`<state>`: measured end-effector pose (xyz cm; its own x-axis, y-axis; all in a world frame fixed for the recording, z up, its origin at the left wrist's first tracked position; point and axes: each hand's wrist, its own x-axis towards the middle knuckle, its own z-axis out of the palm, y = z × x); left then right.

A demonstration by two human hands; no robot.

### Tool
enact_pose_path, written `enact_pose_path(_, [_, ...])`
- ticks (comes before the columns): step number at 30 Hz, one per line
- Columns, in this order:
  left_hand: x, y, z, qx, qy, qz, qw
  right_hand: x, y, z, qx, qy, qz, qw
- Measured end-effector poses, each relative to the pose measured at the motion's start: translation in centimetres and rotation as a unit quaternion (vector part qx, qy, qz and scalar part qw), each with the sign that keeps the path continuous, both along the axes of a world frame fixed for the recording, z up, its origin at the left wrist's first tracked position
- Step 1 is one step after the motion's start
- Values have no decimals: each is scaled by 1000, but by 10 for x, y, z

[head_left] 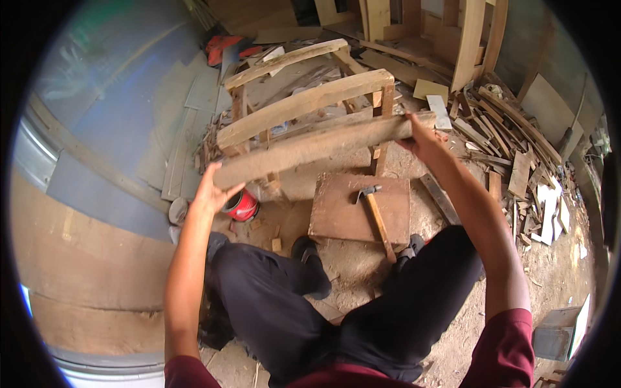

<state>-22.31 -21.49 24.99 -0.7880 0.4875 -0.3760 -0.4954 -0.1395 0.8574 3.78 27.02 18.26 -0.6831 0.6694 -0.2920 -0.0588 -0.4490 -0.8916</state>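
Observation:
A long, slightly bowed wooden board [310,153] spans the space between my two hands, raised in front of my knees. My left hand [212,189] grips its left end, thumb stretched along the lower edge. Around the right end is my right hand [420,139], its fingers partly hidden behind the wood. Just beyond stands a wooden frame with legs, topped by two similar curved boards, a nearer one [304,107] and a farther one [284,61]. I cannot tell whether the held board touches the frame.
A claw hammer [376,220] lies on a brown wooden box [333,210] between my feet. Left of it stands a red can [242,207]. Scrap wood [511,142] is heaped along the right, and planks [469,45] lean at the back. A large panel [97,187] lies left.

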Motion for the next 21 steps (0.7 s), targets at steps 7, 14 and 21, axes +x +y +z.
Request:
enact_pose_path(7, [-10,-32,-124,42,-49,104,992,-22,-39,-49,-31,-125,48,991])
enact_pose_path(14, [-43,-33,-160,35,-27,209,977,-63,-41,-96,-63,-124,72,988])
enact_pose_path(21, [-47,-31,-188,76,10,270,960,-91,-39,-104,14,-78,69,995])
